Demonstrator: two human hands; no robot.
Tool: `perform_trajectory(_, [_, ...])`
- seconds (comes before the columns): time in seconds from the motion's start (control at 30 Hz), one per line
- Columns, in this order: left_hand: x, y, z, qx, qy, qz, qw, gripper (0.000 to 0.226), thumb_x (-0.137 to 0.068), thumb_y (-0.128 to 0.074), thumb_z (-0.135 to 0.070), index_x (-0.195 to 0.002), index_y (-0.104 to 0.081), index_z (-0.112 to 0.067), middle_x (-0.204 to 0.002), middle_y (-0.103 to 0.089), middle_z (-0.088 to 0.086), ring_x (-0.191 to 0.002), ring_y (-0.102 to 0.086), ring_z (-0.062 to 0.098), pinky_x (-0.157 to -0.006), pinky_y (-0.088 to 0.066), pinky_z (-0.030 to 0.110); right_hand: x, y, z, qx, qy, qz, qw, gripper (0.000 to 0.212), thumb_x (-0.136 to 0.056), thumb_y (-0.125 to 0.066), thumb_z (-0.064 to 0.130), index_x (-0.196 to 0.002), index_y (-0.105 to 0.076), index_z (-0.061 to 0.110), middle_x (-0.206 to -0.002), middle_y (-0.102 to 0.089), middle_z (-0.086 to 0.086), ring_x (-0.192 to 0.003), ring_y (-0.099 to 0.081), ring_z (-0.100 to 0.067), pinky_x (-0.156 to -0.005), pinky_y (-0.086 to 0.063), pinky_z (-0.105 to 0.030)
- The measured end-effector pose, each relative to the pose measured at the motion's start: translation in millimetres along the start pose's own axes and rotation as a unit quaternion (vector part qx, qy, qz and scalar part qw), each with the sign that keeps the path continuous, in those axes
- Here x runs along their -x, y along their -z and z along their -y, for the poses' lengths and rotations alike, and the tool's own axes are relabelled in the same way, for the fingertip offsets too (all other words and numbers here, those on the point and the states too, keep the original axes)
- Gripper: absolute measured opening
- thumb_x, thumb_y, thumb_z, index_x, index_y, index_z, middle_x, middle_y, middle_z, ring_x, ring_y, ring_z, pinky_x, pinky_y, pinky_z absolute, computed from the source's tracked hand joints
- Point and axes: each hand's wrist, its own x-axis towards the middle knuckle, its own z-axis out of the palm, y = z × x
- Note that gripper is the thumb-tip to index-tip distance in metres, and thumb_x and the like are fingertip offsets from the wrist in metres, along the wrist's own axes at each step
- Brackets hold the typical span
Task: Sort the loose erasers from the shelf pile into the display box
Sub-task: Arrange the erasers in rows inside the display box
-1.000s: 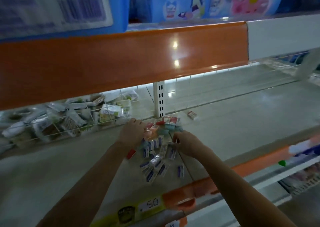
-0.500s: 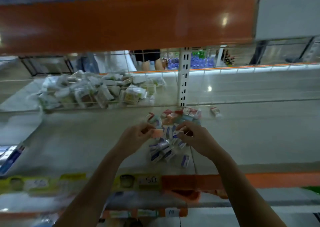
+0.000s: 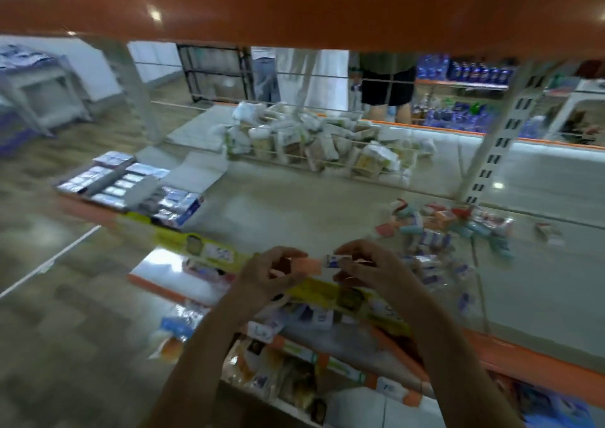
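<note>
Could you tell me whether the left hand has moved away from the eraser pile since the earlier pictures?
Yes. The left hand, holding an orange eraser, now sits left of the eraser pile, near the shelf's front edge.

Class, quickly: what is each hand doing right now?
Left hand: pinches the orange eraser.
Right hand: pinches the blue-and-white eraser.

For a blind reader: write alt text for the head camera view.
Two hands hold erasers above a store shelf's front edge: the left hand grips an orange eraser, the right hand pinches a white-and-blue one. A loose eraser pile lies to the right, an open display box far left.
</note>
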Motion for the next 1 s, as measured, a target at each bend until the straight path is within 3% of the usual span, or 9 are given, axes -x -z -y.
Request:
perform_trajectory(0.13, [39.9, 57.6, 26.6, 0.027, 0.043, -0.040, 0.998, 0.033, -0.072, -0.080, -0.019, -0.098, -0.064, -0.034, -0.087, -0.070, -0.008, -0.079, -0.063, 0.001, -0.068, -0.048, 0.013, -14.9, -67.3, 1.8, 0.097, 0.022, 0.048, 0.994, 0.022, -0.082, -0.065, -0.003, -0.087, -0.059, 0.018, -0.080, -0.063, -0.002, -0.062, -0.064, -0.002, -0.057, -0.051, -0.016])
perform_trajectory(0.23, [66.0, 105.7, 44.3, 0.015, 0.045, -0.046, 0.998, 0.035, -0.069, -0.077, -0.030, -0.101, -0.063, -0.029, -0.090, -0.070, -0.007, -0.080, -0.062, 0.005, -0.070, -0.048, 0.021, -24.2, -124.2, 6.4, 0.113, 0.011, 0.084, 0.990, 0.024, -0.082, -0.064, -0.005, -0.088, -0.055, 0.016, -0.080, -0.061, -0.004, -0.062, -0.064, -0.006, -0.056, -0.052, -0.019])
perform_trajectory(0.33, [85.9, 152.3, 63.5, -0.017, 0.038, -0.037, 0.998, 0.031, -0.076, -0.076, -0.021, -0.098, -0.060, -0.035, -0.084, -0.067, -0.017, -0.075, -0.060, 0.000, -0.070, -0.047, 0.021, -33.5, -174.7, 10.5, 0.150, 0.037, 0.091, 0.984, 0.020, -0.082, -0.066, -0.002, -0.093, -0.057, 0.012, -0.078, -0.064, -0.003, -0.058, -0.062, 0.002, -0.052, -0.046, -0.010])
perform_trajectory(0.5, [102.2, 218.9, 95.9, -0.069, 0.049, -0.034, 0.996, 0.034, -0.079, -0.074, -0.029, -0.097, -0.055, -0.050, -0.088, -0.066, -0.016, -0.075, -0.066, 0.006, -0.071, -0.056, 0.027, -56.4, -242.3, 14.3, 0.186, 0.058, 0.106, 0.975, 0.020, -0.083, -0.068, 0.004, -0.091, -0.059, 0.020, -0.082, -0.066, -0.005, -0.066, -0.064, -0.006, -0.059, -0.052, -0.020])
perform_trajectory(0.57, [101.1, 237.9, 105.6, -0.059, 0.048, -0.028, 0.997, 0.034, -0.080, -0.074, -0.026, -0.095, -0.055, -0.049, -0.086, -0.067, -0.013, -0.069, -0.067, 0.009, -0.067, -0.056, 0.030, -68.9, -259.7, 15.2, 0.221, 0.070, 0.108, 0.967, 0.021, -0.083, -0.069, 0.009, -0.090, -0.058, 0.026, -0.083, -0.065, 0.000, -0.069, -0.064, -0.007, -0.064, -0.054, -0.024])
perform_trajectory(0.7, [92.2, 264.6, 119.0, -0.024, 0.040, -0.018, 0.999, 0.032, -0.081, -0.073, -0.022, -0.093, -0.055, -0.046, -0.090, -0.068, -0.013, -0.061, -0.069, 0.015, -0.058, -0.052, 0.021, -95.1, -279.8, 14.1, 0.284, 0.083, 0.105, 0.950, 0.018, -0.083, -0.069, 0.022, -0.098, -0.060, 0.027, -0.083, -0.065, 0.009, -0.068, -0.057, 0.000, -0.067, -0.046, -0.021])
perform_trajectory(0.77, [83.1, 277.1, 126.4, -0.010, 0.044, -0.013, 0.999, 0.030, -0.082, -0.072, -0.022, -0.094, -0.055, -0.044, -0.093, -0.067, -0.014, -0.061, -0.069, 0.017, -0.059, -0.053, 0.022, -110.7, -287.6, 15.2, 0.282, 0.079, 0.096, 0.951, 0.018, -0.084, -0.068, 0.021, -0.099, -0.060, 0.024, -0.088, -0.065, 0.008, -0.073, -0.058, -0.002, -0.069, -0.048, -0.020])
perform_trajectory(0.9, [55.6, 301.9, 144.6, 0.003, 0.061, -0.009, 0.998, 0.030, -0.083, -0.070, -0.021, -0.093, -0.056, -0.045, -0.090, -0.066, -0.015, -0.061, -0.069, 0.019, -0.059, -0.052, 0.022, -148.6, -301.3, 22.6, 0.303, 0.100, 0.059, 0.946, 0.020, -0.082, -0.069, 0.013, -0.094, -0.057, 0.024, -0.084, -0.061, 0.012, -0.071, -0.057, 0.005, -0.061, -0.042, -0.004])
perform_trajectory(1.0, [28.3, 318.6, 156.7, 0.000, 0.059, 0.003, 0.998, 0.027, -0.084, -0.069, -0.024, -0.096, -0.054, -0.043, -0.091, -0.064, -0.016, -0.062, -0.069, 0.016, -0.059, -0.049, 0.020, -178.4, -305.5, 26.9, 0.336, 0.117, 0.016, 0.934, 0.021, -0.083, -0.067, 0.013, -0.093, -0.054, 0.026, -0.083, -0.060, 0.012, -0.071, -0.056, 0.001, -0.059, -0.039, -0.008])
